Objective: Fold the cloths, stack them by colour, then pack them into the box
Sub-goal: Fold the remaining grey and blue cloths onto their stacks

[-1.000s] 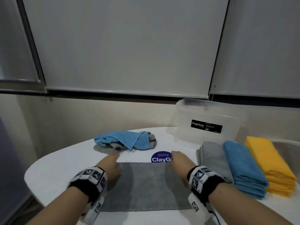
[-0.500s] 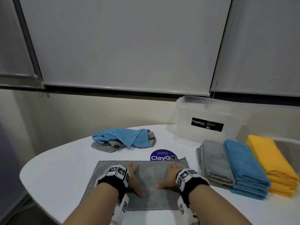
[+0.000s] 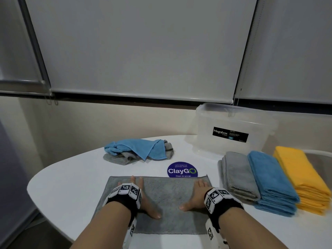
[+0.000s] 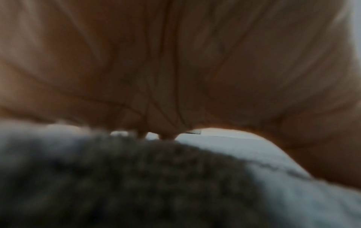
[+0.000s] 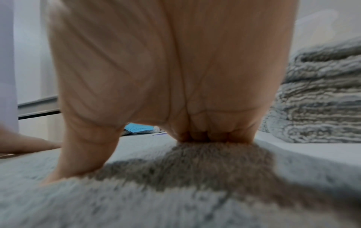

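Note:
A grey cloth [image 3: 168, 198] lies flat on the white table [image 3: 71, 186] in front of me. My left hand [image 3: 142, 196] rests palm down on its left part, fingers straight and thumb spread. My right hand [image 3: 195, 196] lies flat on its right part in the same way. In the right wrist view the palm [image 5: 175, 77] presses the grey pile [image 5: 195, 177]. The left wrist view is blurred: a palm [image 4: 175, 69] over grey cloth [image 4: 117, 177]. Folded stacks stand at the right: grey [image 3: 239, 175], blue [image 3: 269, 180], yellow [image 3: 301, 178]. A clear plastic box [image 3: 231, 130] stands behind them.
A loose heap of blue and grey cloths [image 3: 140, 150] lies at the back of the table. A round purple ClayGo sticker [image 3: 182, 170] is just beyond the flat cloth. The table's curved edge runs along the left and near side. A wall with blinds is behind.
Both hands drew back from the cloth's far edge toward me, then slid apart over it, left hand leftward and right hand rightward. The cloth stays flat.

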Demonstrator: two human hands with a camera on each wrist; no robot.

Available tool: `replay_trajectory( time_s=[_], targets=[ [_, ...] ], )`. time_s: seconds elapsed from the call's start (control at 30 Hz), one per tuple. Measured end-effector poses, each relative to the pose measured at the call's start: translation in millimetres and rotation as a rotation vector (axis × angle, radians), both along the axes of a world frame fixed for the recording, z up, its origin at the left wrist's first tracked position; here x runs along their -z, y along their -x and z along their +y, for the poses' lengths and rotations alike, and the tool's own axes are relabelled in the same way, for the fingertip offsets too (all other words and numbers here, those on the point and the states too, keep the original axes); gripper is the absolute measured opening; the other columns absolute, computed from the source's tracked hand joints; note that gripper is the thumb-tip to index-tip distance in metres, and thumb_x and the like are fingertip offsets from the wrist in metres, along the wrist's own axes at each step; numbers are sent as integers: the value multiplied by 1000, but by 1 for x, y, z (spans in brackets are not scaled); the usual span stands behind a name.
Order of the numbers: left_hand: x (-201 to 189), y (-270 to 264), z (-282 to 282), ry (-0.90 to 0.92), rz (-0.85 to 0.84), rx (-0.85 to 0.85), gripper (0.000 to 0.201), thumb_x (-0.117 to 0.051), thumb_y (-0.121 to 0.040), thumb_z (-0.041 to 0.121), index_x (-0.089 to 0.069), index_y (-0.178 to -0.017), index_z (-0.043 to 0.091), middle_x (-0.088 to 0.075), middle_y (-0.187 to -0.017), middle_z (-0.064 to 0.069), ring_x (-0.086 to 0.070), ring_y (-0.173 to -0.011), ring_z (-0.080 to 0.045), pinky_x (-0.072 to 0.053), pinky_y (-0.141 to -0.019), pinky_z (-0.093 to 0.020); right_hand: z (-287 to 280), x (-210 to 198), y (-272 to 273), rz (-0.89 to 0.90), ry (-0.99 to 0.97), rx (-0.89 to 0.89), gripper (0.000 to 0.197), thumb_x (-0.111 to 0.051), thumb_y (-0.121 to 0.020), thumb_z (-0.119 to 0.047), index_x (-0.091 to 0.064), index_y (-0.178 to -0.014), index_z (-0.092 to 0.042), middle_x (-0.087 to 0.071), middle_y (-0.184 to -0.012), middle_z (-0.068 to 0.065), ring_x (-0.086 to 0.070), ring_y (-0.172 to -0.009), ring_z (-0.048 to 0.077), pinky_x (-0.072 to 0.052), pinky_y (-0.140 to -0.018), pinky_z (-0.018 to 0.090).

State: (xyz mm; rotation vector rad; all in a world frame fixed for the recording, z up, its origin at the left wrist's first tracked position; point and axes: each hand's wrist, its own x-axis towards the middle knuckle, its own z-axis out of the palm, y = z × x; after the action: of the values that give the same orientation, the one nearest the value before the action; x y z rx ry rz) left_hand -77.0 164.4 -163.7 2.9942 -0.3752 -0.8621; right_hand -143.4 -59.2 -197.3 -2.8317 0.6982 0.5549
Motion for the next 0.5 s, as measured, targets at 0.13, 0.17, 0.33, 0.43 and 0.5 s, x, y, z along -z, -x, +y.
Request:
replay_trajectory(
  time_s=[0.13,0.17,0.33,0.43,0.5],
  targets=[
    [4,9,4,-22,13,33,159,-68,-24,82,18,-149,33,26,-157,0,19,-142,-45,0,-116,-59,4,1,18,41,6,6,140,-65,-60,-77,12,-150,-2,11,-159,13,6,-148,29,-4,-121,41],
    [4,11,5,-30,13,40,159,-67,-23,84,18,-149,34,25,-157,1,20,-141,-45,2,-116,-59,5,1,22,38,6,5,140,-65,-60,-77,12,-150,-2,12,-159,13,7,-148,29,-3,-121,41],
    [-3,16,20,-36,-14,25,148,-59,-39,91,15,-151,28,19,-159,2,9,-145,-40,-3,-119,-52,9,-4,32,-1,-25,14,138,-64,-62,-77,12,-150,-2,12,-159,13,8,-148,29,-3,-121,39],
    [-6,21,32,-13,-59,-27,147,-62,-41,89,11,-152,25,17,-159,-2,3,-148,-32,-7,-120,-45,11,-8,35,-10,-12,27,140,-63,-62,-79,12,-149,1,12,-159,16,8,-148,30,-2,-121,38],
    [-8,26,36,4,-44,-57,144,-66,-45,84,12,-152,26,21,-158,-5,4,-148,-31,-8,-120,-43,14,-12,39,-15,5,39,139,-61,-63,-80,11,-148,4,10,-158,19,7,-147,31,-1,-121,36]
  ],
)
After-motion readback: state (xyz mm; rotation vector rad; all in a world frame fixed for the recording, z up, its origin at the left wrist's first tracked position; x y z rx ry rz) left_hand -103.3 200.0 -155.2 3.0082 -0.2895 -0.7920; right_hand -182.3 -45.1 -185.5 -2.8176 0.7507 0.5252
